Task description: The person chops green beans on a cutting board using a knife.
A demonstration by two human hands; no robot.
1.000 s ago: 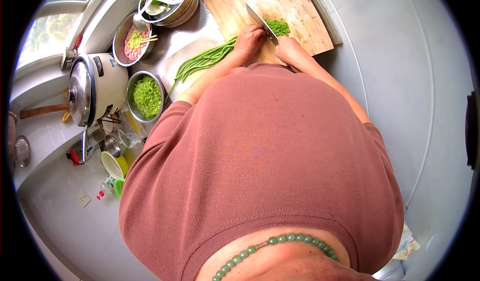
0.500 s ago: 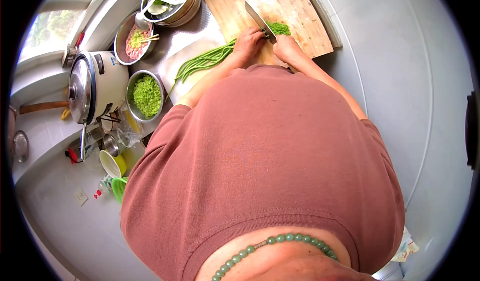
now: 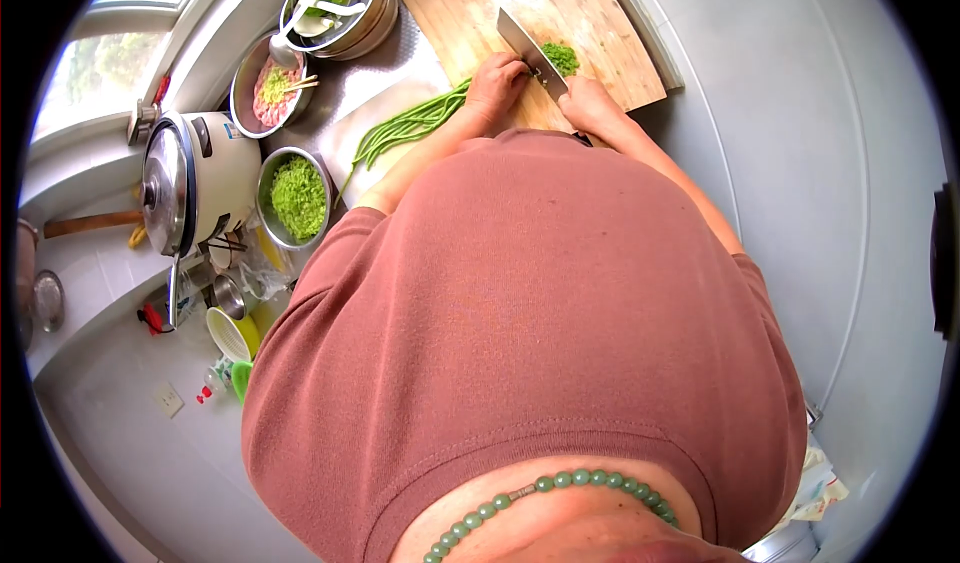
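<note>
My right hand (image 3: 588, 105) is closed round the handle of a broad-bladed cleaver (image 3: 528, 51), whose blade stands over the wooden cutting board (image 3: 450, 3). Left of the blade, my left hand (image 3: 497, 81) has its fingers curled on a bunch of long green beans (image 3: 415, 123), whose tails trail left off the board. The bean ends under my fingertips are mostly hidden. A small heap of finely chopped green beans (image 3: 561, 59) lies on the board just beyond the blade.
Left of the board stand a bowl of chopped greens (image 3: 298, 199), a bowl of minced meat (image 3: 272, 98) with chopsticks, and stacked bowls (image 3: 375, 23) with a ladle (image 3: 284, 53). A lidded cooker (image 3: 215, 163) is farther left. A wall (image 3: 800, 163) rises at right.
The cleaver's blade has tilted and shows more of its flat side. My right hand has moved slightly right and nearer to me; my left hand stays on the beans.
</note>
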